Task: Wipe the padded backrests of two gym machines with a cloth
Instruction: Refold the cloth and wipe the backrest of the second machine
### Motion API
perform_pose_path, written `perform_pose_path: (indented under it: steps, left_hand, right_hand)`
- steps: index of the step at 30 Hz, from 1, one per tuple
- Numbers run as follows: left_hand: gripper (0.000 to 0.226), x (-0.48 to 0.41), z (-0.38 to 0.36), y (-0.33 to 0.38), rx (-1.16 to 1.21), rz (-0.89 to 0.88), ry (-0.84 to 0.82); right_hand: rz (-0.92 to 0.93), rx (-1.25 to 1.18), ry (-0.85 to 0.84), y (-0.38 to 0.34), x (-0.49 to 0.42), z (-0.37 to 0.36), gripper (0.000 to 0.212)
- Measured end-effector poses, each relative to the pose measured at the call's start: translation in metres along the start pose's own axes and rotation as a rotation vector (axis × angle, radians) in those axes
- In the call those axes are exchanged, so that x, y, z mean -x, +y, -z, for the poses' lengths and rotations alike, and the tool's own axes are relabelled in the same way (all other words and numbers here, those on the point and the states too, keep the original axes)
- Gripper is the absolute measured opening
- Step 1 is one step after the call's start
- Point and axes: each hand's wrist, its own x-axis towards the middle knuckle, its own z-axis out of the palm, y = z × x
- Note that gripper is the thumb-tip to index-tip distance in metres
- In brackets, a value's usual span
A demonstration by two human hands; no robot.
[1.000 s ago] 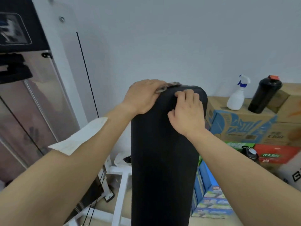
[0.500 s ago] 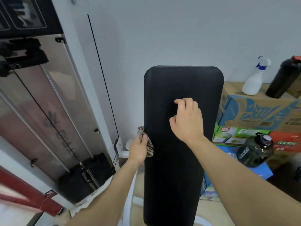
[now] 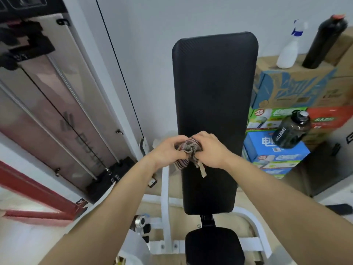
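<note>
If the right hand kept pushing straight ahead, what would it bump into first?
Most likely the black backrest. The right hand holds the striped cloth together with the left hand right in front of the pad, though the gap between them is hard to judge.

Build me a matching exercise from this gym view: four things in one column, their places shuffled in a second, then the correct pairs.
Things:
1. cloth
2. spray bottle
3. dark sports jug
4. seat pad

Places:
A. below the backrest
B. on the blue box
C. on the top cardboard box, beside the black shaker bottle
D. bunched between the left hand and right hand

Pairs: 1-D, 2-C, 3-B, 4-A
</note>
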Motion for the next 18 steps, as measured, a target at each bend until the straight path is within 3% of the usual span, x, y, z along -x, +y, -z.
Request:
perform_pose_path:
  steps: [2,6,9,16,18]
  left_hand:
    - [0.041,0.011,-0.007,0.005,0.003,0.009,-0.005]
    - [0.044,0.035,-0.034,0.011,0.007,0.033,0.057]
    - [0.053,0.054,-0.060,0.018,0.070,0.062,0.121]
    - [0.060,0.107,-0.134,0.041,-0.043,0.048,0.068]
    - [0.051,0.122,-0.159,0.054,0.010,0.030,0.039]
  right_hand:
    - [-0.044,-0.071,0.013,-0.001,0.018,0.010,0.024]
    - [-0.084,-0.176,-0.006,0.009,0.054,0.032,0.004]
    - [-0.063,-0.322,0.044,0.015,0.087,0.047,0.005]
    - [-0.044,-0.631,0.058,0.022,0.168,0.081,0.019]
    - [-0.028,-0.635,0.047,0.023,0.192,0.090,0.019]
